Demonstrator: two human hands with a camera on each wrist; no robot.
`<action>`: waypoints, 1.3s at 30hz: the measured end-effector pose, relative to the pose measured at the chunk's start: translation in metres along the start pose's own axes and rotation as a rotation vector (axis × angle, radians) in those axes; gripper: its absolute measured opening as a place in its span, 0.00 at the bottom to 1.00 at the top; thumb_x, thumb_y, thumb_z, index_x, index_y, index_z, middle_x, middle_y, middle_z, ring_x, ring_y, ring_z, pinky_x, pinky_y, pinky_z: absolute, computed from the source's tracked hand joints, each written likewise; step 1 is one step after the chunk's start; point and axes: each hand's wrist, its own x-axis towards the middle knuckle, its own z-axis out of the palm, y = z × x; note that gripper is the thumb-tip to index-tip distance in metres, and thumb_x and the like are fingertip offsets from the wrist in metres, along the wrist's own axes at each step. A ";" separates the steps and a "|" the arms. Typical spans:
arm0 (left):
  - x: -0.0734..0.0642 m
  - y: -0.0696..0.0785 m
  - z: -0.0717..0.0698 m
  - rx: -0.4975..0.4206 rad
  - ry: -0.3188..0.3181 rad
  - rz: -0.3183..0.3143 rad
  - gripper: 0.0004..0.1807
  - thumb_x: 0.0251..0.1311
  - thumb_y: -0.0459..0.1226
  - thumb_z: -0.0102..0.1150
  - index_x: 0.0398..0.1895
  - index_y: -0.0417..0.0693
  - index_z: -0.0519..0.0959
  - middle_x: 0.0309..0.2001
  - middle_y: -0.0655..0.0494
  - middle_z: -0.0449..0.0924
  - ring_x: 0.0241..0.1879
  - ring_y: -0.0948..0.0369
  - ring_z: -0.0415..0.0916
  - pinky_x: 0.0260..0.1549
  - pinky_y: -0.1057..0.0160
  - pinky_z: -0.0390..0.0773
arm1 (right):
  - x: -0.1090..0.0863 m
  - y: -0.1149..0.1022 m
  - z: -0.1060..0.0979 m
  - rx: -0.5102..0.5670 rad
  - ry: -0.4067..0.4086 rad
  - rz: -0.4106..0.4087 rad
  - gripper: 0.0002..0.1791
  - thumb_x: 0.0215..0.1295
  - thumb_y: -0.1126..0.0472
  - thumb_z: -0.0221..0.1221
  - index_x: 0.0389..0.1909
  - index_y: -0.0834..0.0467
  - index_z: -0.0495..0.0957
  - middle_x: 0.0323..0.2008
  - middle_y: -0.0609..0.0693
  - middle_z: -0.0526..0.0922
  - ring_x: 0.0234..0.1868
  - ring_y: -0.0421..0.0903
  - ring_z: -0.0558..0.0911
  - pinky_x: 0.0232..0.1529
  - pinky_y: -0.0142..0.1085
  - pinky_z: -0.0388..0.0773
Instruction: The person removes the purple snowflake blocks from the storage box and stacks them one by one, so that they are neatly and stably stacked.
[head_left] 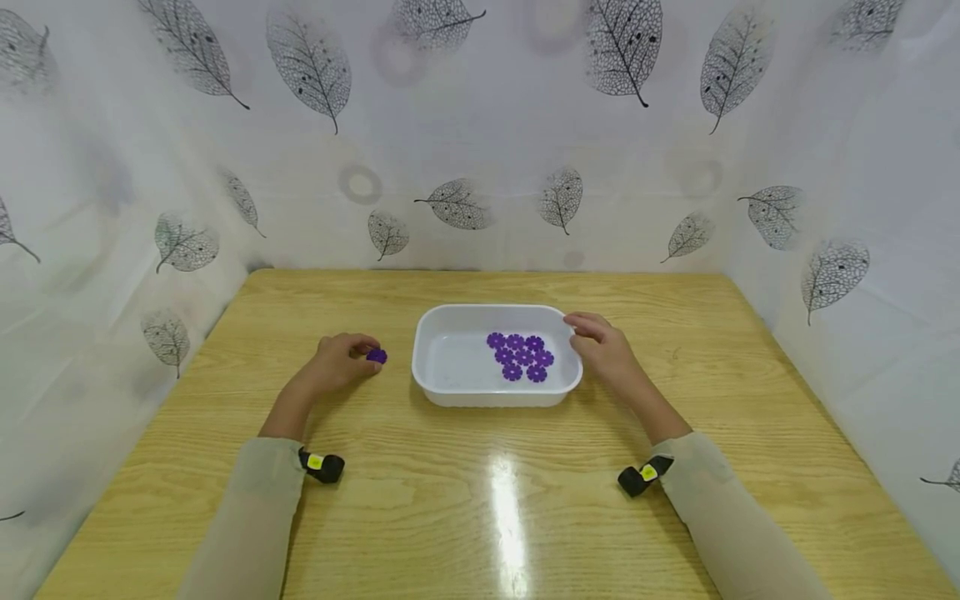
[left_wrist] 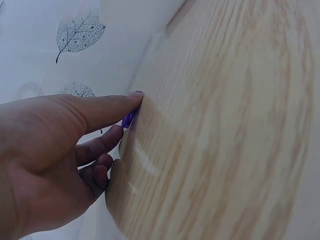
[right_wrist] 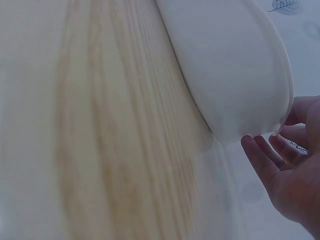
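Note:
In the head view my left hand [head_left: 341,362] pinches a purple flower-shaped disc [head_left: 377,356] between thumb and fingertips, left of a white plastic basin [head_left: 457,398]. The left wrist view shows this disc [left_wrist: 128,119] edge-on between thumb and index finger, close to the tabletop; the fingers partly hide it. On the other side, my right hand [head_left: 609,354] holds the basin by its right rim, near the far corner. From the right wrist, the fingers [right_wrist: 257,155] show at the basin's outer wall [right_wrist: 230,75]. Several matching purple discs [head_left: 524,357] lie flat in the basin's right half.
The basin stands mid-way across a light wooden table [head_left: 420,517]. Behind it and along both sides hangs a white curtain [head_left: 487,142] printed with leaves. Each wrist wears a small black camera, one at the left sleeve [head_left: 258,475], one at the right sleeve [head_left: 708,479].

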 end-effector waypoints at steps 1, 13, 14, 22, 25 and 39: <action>0.000 0.000 0.000 0.002 -0.002 0.004 0.24 0.68 0.42 0.62 0.63 0.41 0.76 0.59 0.38 0.77 0.57 0.44 0.59 0.54 0.41 0.65 | 0.000 0.000 0.000 0.004 0.000 0.000 0.23 0.74 0.57 0.53 0.67 0.56 0.74 0.73 0.52 0.67 0.71 0.57 0.68 0.71 0.52 0.67; 0.000 0.000 -0.001 0.008 -0.009 -0.004 0.25 0.68 0.43 0.62 0.64 0.42 0.75 0.59 0.39 0.75 0.58 0.44 0.60 0.55 0.40 0.67 | 0.001 0.000 -0.001 -0.003 -0.003 0.000 0.23 0.75 0.57 0.52 0.68 0.55 0.74 0.73 0.52 0.66 0.71 0.58 0.68 0.71 0.53 0.67; -0.001 0.000 -0.002 0.007 -0.012 -0.008 0.25 0.68 0.44 0.62 0.65 0.43 0.75 0.60 0.39 0.75 0.59 0.43 0.60 0.56 0.39 0.67 | 0.001 0.000 -0.001 -0.001 -0.002 0.000 0.23 0.75 0.57 0.52 0.68 0.55 0.74 0.73 0.52 0.66 0.71 0.58 0.68 0.71 0.53 0.66; -0.002 0.001 -0.006 -0.052 -0.022 0.007 0.31 0.70 0.47 0.59 0.70 0.40 0.69 0.64 0.35 0.72 0.64 0.40 0.68 0.62 0.39 0.71 | 0.001 -0.002 -0.001 0.002 -0.010 0.011 0.23 0.75 0.58 0.52 0.68 0.56 0.73 0.74 0.53 0.65 0.72 0.59 0.67 0.72 0.53 0.65; -0.002 0.009 -0.008 -0.095 -0.019 0.015 0.30 0.72 0.46 0.57 0.71 0.39 0.67 0.65 0.34 0.71 0.64 0.39 0.69 0.58 0.41 0.75 | 0.000 -0.002 -0.001 0.007 -0.009 0.003 0.23 0.75 0.58 0.53 0.68 0.56 0.74 0.73 0.53 0.66 0.72 0.59 0.67 0.72 0.52 0.65; -0.003 0.074 -0.002 -0.201 0.010 0.144 0.32 0.70 0.50 0.59 0.71 0.46 0.68 0.65 0.41 0.73 0.59 0.46 0.75 0.52 0.47 0.81 | -0.002 -0.004 0.000 0.042 -0.014 0.014 0.23 0.75 0.57 0.53 0.69 0.56 0.73 0.74 0.52 0.65 0.72 0.58 0.67 0.72 0.52 0.65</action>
